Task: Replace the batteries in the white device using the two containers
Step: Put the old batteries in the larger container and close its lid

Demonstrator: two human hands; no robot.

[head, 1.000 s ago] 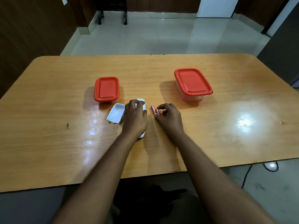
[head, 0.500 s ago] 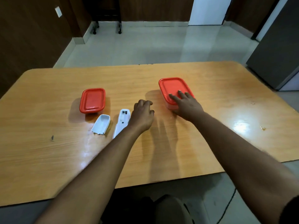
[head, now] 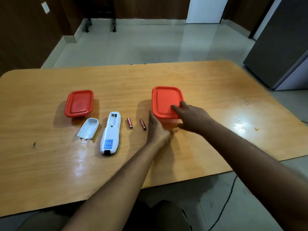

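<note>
Device (head: pixel 110 133) lay face down, cover (head: pixel 88 128) off, bay empty, two batteries (head: pixel 129 122) beside it; both hands, left (head: pixel 157 129) and right (head: pixel 191 118), open against the right container (head: pixel 164 101), gripping nothing yet; next, judged: prise lid off.

Office-like room: wood-panelled walls (head: pixel 25 39), tiled floor (head: pixel 150 44), wooden table (head: pixel 183 75).

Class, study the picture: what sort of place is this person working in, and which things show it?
Probably an office or meeting room, not a workshop: a large wooden table on a pale tiled floor, dark wood-panelled walls, and furniture legs at the far wall.
</note>
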